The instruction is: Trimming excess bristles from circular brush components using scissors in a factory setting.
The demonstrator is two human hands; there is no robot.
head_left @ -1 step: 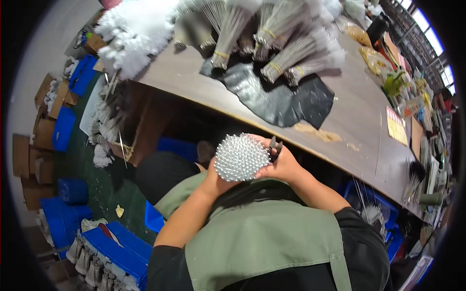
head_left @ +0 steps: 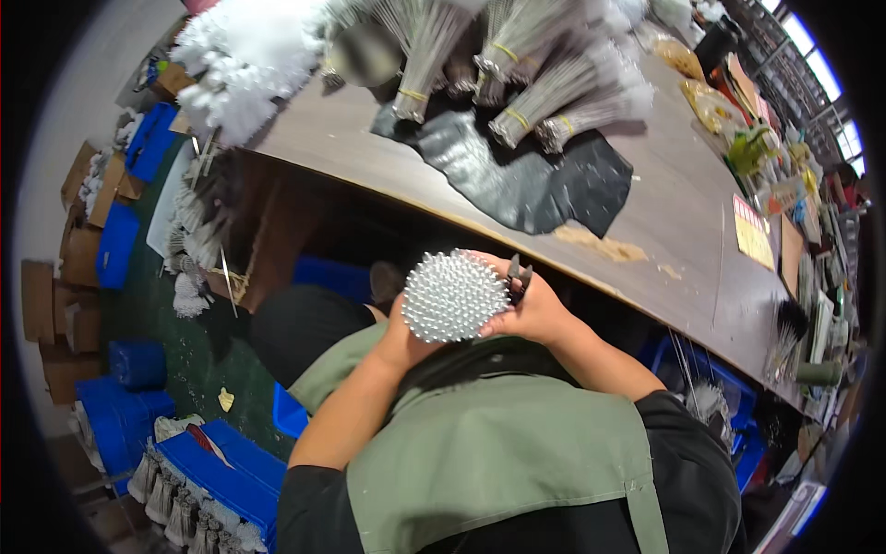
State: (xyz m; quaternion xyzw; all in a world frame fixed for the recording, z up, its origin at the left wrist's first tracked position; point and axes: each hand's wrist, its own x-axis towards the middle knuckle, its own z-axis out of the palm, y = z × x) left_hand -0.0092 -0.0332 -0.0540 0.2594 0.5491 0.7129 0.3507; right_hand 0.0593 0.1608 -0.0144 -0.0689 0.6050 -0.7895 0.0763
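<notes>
A round, silvery bundle of twisted wires (head_left: 456, 295) is held over my lap, its many looped or knobby ends facing up. My left hand (head_left: 407, 340) is wrapped round its left and lower side. On the right side, my right hand (head_left: 531, 312) closes round the same bundle, with fingers behind it and the thumb at its lower edge. A dark two-pronged tool tip (head_left: 519, 273), like the jaws of small pliers, sticks up from my right hand; its handles are hidden. The wires' lower ends are out of sight.
Several banded wire-brush bundles (head_left: 526, 106) lie on the table (head_left: 683, 222) beside a black sheet (head_left: 535, 189). White bristles (head_left: 240, 65) are heaped at the far left. The table's front edge runs just beyond my hands. Blue bins (head_left: 221, 471) and cardboard boxes (head_left: 83, 295) stand at left.
The whole view has shifted slightly, so the table and bundle appear a little farther left and up. Both hands keep their hold on the wire bundle.
</notes>
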